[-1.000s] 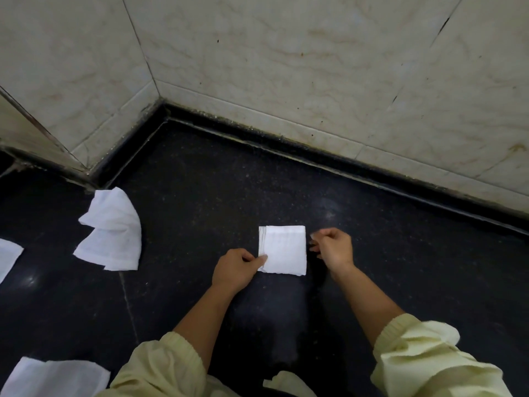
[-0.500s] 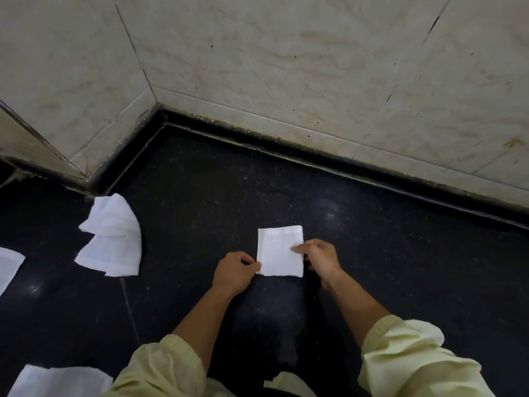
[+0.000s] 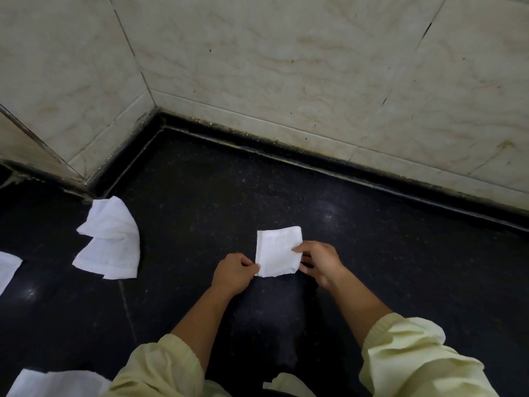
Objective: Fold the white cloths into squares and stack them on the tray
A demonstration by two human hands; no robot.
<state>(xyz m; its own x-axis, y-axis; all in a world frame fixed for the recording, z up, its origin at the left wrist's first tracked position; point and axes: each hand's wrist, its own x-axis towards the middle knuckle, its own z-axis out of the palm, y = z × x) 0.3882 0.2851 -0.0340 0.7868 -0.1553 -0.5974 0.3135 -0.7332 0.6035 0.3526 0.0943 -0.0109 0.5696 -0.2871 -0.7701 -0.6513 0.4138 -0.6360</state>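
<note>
On dark floor (image 3: 200, 224): left hand (image 3: 232, 273) and right hand (image 3: 320, 262) both pinch folded cloth (image 3: 277, 250), square. Crumpled cloth (image 3: 110, 242) far left unfolded; tray not visible.

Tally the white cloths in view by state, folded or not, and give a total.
Folded square, pinched by left hand and right hand: 1, the folded cloth.
Crumpled, unfolded: 1, the crumpled cloth.
Cut off by the frame, state unclear: 2, the left-edge cloth and the bottom-left cloth.
Total: 4 cloths.

White cloth (image 3: 279, 251), black speckled floor (image 3: 372, 267)
</note>
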